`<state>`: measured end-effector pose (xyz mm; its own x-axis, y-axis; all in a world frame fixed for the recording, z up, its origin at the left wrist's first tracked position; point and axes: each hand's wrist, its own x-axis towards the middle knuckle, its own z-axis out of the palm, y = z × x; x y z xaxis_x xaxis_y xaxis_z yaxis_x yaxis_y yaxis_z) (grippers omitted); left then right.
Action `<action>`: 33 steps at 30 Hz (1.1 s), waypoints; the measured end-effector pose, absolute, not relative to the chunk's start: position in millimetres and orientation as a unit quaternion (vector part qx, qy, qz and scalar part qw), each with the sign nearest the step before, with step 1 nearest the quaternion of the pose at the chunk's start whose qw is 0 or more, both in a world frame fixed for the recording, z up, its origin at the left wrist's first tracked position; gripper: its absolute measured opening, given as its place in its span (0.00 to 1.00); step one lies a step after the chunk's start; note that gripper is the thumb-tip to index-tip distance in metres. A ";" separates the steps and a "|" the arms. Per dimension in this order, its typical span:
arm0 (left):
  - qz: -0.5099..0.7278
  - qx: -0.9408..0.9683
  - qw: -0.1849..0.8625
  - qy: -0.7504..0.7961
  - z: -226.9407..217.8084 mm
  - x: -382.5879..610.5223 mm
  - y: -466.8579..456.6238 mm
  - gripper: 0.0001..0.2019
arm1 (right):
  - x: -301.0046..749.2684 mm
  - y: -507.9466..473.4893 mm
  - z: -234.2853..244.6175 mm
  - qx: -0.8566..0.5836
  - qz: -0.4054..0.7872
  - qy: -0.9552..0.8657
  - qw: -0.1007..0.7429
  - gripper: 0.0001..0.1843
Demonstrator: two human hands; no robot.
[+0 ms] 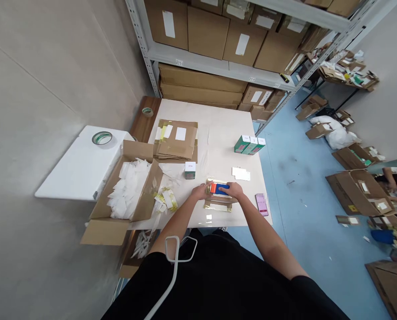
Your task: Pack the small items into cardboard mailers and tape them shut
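Note:
My right hand (234,190) is closed on a blue and orange tape dispenser (222,189), which lies across a small cardboard box (220,201). At the left end of the box, my left hand (200,191) grips its side, close to the dispenser's orange end; its fingertips are partly hidden. Shiny yellowish tape and a pale label show on the box's near side. A small green and white box (190,170) stands just beyond my left hand. White cards (241,174) lie beyond my right hand, and a phone (261,205) with a pink screen is to its right.
Flattened cardboard (176,144) is stacked at the table's back left. Several green boxes (249,145) stand at the right edge. An open carton (158,178) of white packing material sits left, beside a tape roll (102,138). Shelving (198,60) rises behind; another person's arm (390,178) shows far right.

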<state>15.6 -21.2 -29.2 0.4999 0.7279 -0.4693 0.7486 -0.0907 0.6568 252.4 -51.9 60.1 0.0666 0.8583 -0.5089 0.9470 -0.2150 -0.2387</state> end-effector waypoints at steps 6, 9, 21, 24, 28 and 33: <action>-0.067 0.749 0.417 0.511 -24.9 16.4 -22.0 0.50 | 263.5 -50.3 68.1 0.719 -0.285 0.624 0.117 0.36; -0.071 0.750 0.417 0.508 -27.6 15.8 -22.1 0.50 | 277.7 -49.7 71.0 0.725 -0.272 0.620 0.130 0.35; -0.054 0.750 0.434 0.496 -38.6 13.0 -17.8 0.51 | 359.3 -68.4 89.6 0.762 -0.233 0.584 0.153 0.32; -0.067 0.754 0.433 0.490 -39.6 13.5 -16.7 0.52 | 374.9 -76.3 92.1 0.767 -0.225 0.581 0.152 0.32; -0.083 0.760 0.434 0.477 -39.4 13.5 -15.2 0.52 | 396.0 -89.1 93.2 0.779 -0.225 0.564 0.154 0.33; -0.085 0.763 0.433 0.472 -38.4 13.6 -13.9 0.51 | 422.3 -102.6 96.9 0.799 -0.230 0.533 0.154 0.32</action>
